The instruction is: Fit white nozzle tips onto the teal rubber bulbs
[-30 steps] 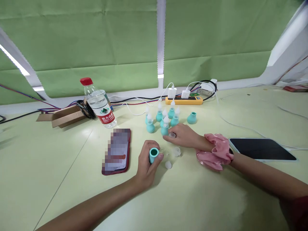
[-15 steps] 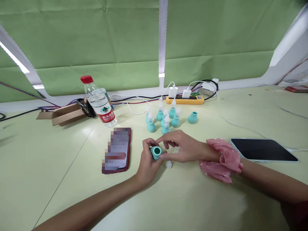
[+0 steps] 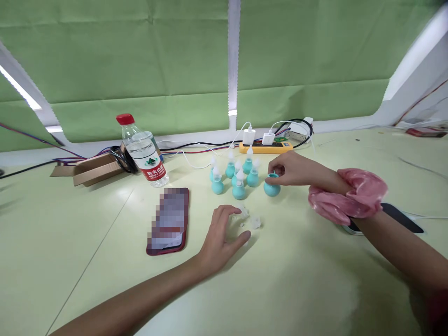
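My right hand (image 3: pixel 292 170) is closed, pinching the rim of a teal rubber bulb (image 3: pixel 272 188) that stands on the table just right of a cluster of several teal bulbs with white tips (image 3: pixel 234 176). A pink scrunchie (image 3: pixel 350 195) sits on that wrist. My left hand (image 3: pixel 222 235) rests on the table nearer to me, its fingers apart and curved beside a few small clear caps (image 3: pixel 249 218). I see nothing held in it.
A red-cased phone (image 3: pixel 170 220) lies left of my left hand. Behind it stand a water bottle (image 3: pixel 144 154) and an open cardboard box (image 3: pixel 93 169). A yellow power strip (image 3: pixel 266 147) with chargers and cables runs along the back. A dark tablet (image 3: pixel 401 218) lies at right.
The teal bulb has left my left hand, which has opened and dropped to the clear caps. My right hand moved back and right to a teal bulb by the cluster.
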`<state>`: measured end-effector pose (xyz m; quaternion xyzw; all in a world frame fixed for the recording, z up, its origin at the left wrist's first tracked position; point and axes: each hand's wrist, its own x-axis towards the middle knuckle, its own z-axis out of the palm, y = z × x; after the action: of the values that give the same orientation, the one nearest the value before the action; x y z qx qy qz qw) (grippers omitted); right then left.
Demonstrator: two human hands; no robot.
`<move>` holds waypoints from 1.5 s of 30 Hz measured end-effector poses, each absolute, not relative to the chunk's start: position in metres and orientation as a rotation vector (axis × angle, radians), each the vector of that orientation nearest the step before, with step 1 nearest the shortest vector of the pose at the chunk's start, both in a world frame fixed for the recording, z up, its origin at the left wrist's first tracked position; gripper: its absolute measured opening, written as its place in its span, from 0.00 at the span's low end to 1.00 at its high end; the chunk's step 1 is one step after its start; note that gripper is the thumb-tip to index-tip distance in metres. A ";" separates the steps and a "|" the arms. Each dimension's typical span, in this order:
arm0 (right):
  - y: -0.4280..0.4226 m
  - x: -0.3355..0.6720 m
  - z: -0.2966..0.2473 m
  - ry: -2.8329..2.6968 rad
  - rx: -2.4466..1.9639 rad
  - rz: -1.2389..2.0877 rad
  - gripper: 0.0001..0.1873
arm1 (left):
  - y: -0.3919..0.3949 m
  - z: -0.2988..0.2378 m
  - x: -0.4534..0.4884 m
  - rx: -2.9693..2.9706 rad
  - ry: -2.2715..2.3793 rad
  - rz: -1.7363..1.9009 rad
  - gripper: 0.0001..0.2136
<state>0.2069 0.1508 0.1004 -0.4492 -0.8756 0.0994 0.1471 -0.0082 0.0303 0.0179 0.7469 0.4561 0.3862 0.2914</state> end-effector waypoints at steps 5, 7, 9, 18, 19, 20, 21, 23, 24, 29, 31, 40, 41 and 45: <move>0.188 0.232 0.079 -2.602 -1.583 0.200 0.14 | 0.030 0.018 -0.005 2.098 1.181 0.988 0.16; 0.191 0.231 0.074 -2.592 -1.603 0.199 0.16 | 0.030 0.016 -0.005 2.118 1.194 0.982 0.15; 0.191 0.227 0.073 -2.544 -1.609 0.175 0.17 | 0.031 0.015 -0.006 2.122 1.223 0.974 0.13; 0.184 0.214 0.066 -2.410 -1.553 0.098 0.21 | 0.033 0.014 -0.010 2.126 1.233 1.018 0.06; 0.181 0.212 0.067 -2.344 -1.530 0.044 0.20 | 0.032 0.014 -0.010 2.122 1.234 1.028 0.06; 0.178 0.208 0.069 -2.279 -1.494 -0.003 0.20 | 0.032 0.014 -0.011 2.117 1.234 1.037 0.06; 0.174 0.204 0.070 -2.224 -1.449 -0.034 0.19 | 0.032 0.014 -0.011 2.112 1.235 1.043 0.06; 0.164 0.194 0.070 -2.172 -1.335 -0.034 0.18 | 0.031 0.014 -0.011 2.101 1.238 1.034 0.06; 0.158 0.189 0.070 -2.167 -1.284 -0.018 0.18 | 0.031 0.014 -0.011 2.096 1.240 1.022 0.06; 0.140 0.164 0.051 -2.176 -1.195 0.108 0.20 | 0.030 0.016 -0.010 2.098 1.248 0.991 0.08; 0.138 0.157 0.042 -2.226 -1.219 0.199 0.20 | 0.030 0.017 -0.010 2.099 1.240 0.996 0.08; 0.124 0.152 0.052 -2.123 -0.861 0.002 0.05 | 0.026 0.010 -0.014 1.791 1.181 1.561 0.13; 0.119 0.151 0.056 -2.163 -0.802 0.006 0.04 | 0.026 0.009 -0.014 1.770 1.184 1.578 0.14; 0.104 0.149 0.064 -2.445 -0.676 0.051 0.07 | 0.028 0.008 -0.014 1.739 1.256 1.481 0.20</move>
<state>0.1489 0.1041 0.0641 -0.2544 -0.9199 0.0193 0.2978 -0.0145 0.0277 0.0078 0.6432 0.4649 0.5481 0.2641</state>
